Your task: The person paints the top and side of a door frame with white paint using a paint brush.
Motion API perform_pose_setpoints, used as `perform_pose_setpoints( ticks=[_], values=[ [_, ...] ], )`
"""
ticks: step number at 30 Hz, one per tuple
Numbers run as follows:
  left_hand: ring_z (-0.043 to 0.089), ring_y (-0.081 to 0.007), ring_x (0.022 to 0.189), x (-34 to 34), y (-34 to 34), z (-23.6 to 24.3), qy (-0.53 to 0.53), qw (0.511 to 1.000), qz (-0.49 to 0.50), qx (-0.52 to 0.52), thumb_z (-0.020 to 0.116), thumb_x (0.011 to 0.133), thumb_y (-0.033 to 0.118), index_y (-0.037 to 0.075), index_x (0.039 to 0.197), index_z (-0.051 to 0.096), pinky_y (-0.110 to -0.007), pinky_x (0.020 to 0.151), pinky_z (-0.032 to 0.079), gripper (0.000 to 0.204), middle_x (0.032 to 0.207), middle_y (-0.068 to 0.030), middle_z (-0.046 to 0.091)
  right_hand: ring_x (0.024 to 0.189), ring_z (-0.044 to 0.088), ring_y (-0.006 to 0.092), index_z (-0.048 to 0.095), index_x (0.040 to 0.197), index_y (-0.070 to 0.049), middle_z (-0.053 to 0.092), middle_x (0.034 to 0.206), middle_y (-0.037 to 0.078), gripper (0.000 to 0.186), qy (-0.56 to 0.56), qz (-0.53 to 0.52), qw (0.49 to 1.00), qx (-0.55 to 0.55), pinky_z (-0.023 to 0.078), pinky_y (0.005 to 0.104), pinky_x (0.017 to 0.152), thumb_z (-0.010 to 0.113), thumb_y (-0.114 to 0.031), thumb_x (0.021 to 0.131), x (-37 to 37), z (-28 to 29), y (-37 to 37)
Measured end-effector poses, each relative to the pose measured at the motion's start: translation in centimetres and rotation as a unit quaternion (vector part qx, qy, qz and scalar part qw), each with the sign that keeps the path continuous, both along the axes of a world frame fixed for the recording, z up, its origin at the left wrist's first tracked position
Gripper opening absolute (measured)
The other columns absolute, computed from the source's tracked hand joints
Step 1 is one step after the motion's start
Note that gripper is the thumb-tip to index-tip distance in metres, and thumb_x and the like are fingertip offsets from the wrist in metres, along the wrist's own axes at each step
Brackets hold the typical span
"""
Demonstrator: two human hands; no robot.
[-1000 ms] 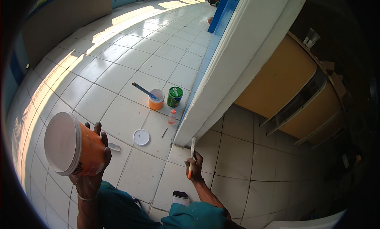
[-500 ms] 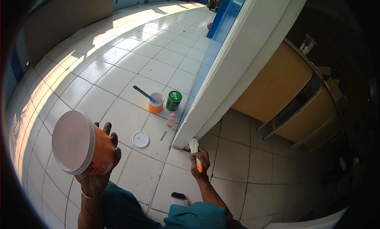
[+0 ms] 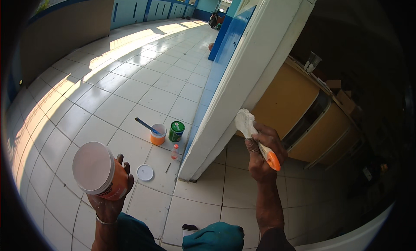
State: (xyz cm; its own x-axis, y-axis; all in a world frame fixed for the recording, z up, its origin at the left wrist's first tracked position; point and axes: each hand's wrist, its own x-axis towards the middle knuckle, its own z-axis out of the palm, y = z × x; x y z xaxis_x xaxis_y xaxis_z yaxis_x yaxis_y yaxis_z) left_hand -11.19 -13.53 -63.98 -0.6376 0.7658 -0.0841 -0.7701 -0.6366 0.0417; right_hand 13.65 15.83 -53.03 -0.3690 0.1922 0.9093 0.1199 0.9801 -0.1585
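Note:
My left hand (image 3: 109, 206) holds an orange paint tub (image 3: 116, 181) from beneath and its right side, tilted so its pale inside faces me. My right hand (image 3: 264, 153) is closed round a paintbrush (image 3: 249, 124) with an orange handle end. White paint coats the brush head, which touches the inner face of the white door frame (image 3: 225, 101). On the tiles left of the frame's foot stand a smaller orange-and-white tub (image 3: 158, 139) with a blue-smeared brush (image 3: 146, 125) in it, a green can (image 3: 176, 131) and a small clear bottle (image 3: 174, 152) with a reddish top.
A round white lid (image 3: 145, 172) and a thin stick (image 3: 168, 168) lie on the white tiled floor (image 3: 143, 99). Beyond the frame, at right, is a yellowish wooden counter (image 3: 286, 99) with a clear cup (image 3: 312, 62) on top. A blue wall (image 3: 232, 36) adjoins the frame.
My right hand has carried the paintbrush from the foot of the door frame up along its inner face. The view has shifted, and my left hand still holds the tub.

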Motion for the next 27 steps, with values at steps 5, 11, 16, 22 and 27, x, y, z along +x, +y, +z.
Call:
perform_pose_setpoints(
  ticks=[5, 11, 16, 22, 27],
  values=[
    [0.051, -0.0428, 0.134, 0.2, 0.9, 0.1, 0.020, 1.000, -0.006, -0.006, 0.046, 0.105, 0.055, 0.009, 0.152, 0.039, -0.062, 0.107, 0.051, 0.067, 0.154, -0.0255, 0.044, 0.112, 0.070, 0.0372, 0.069, 0.107, -0.011, 0.071, 0.129, 0.021, 0.016, 0.022, -0.088, 0.972, 0.215, 0.063, 0.0447, 0.088, 0.074, -0.005, 0.094, -0.6, 5.9, -0.3],
    [0.052, -0.0431, 0.134, 0.3, 1.2, 0.7, -0.009, 1.000, -0.008, -0.020, 0.045, 0.105, 0.057, 0.010, 0.153, 0.038, -0.062, 0.106, 0.051, 0.068, 0.153, -0.0244, 0.046, 0.121, 0.063, 0.0382, 0.072, 0.107, -0.010, 0.068, 0.136, 0.021, 0.017, -0.122, -0.123, 0.968, 0.184, 0.059, 0.0482, 0.098, 0.071, -0.005, 0.091, 0.6, -3.1, 1.2],
    [0.054, -0.0421, 0.132, 0.1, 1.1, 0.4, -0.004, 1.000, -0.017, -0.021, 0.043, 0.104, 0.061, 0.010, 0.156, 0.036, -0.063, 0.106, 0.051, 0.073, 0.151, -0.0238, 0.049, 0.112, 0.068, 0.0356, 0.073, 0.098, -0.005, 0.072, 0.127, 0.020, 0.017, -0.211, -0.063, 0.974, 0.047, 0.060, 0.0430, 0.091, 0.076, 0.000, 0.082, 3.2, -7.8, -2.1],
    [0.058, -0.0421, 0.126, 0.2, 1.4, 0.6, -0.013, 0.999, -0.020, -0.039, 0.039, 0.102, 0.063, 0.011, 0.154, 0.038, -0.062, 0.100, 0.056, 0.074, 0.143, -0.0224, 0.053, 0.093, 0.075, 0.0306, 0.073, 0.097, -0.003, 0.077, 0.109, 0.018, 0.015, -0.115, -0.021, 0.990, -0.083, 0.061, 0.0390, 0.081, 0.081, -0.001, 0.084, 2.2, 1.3, -0.4],
    [0.054, -0.0441, 0.132, 0.2, 1.6, -0.8, 0.027, 0.999, -0.029, -0.013, 0.039, 0.103, 0.063, 0.009, 0.157, 0.033, -0.063, 0.106, 0.051, 0.077, 0.150, -0.0241, 0.049, 0.098, 0.076, 0.0284, 0.073, 0.099, -0.004, 0.077, 0.112, 0.017, 0.015, -0.003, -0.008, 0.996, -0.084, 0.061, 0.0356, 0.084, 0.080, 0.000, 0.087, 0.3, 11.2, 1.4]
  ],
)
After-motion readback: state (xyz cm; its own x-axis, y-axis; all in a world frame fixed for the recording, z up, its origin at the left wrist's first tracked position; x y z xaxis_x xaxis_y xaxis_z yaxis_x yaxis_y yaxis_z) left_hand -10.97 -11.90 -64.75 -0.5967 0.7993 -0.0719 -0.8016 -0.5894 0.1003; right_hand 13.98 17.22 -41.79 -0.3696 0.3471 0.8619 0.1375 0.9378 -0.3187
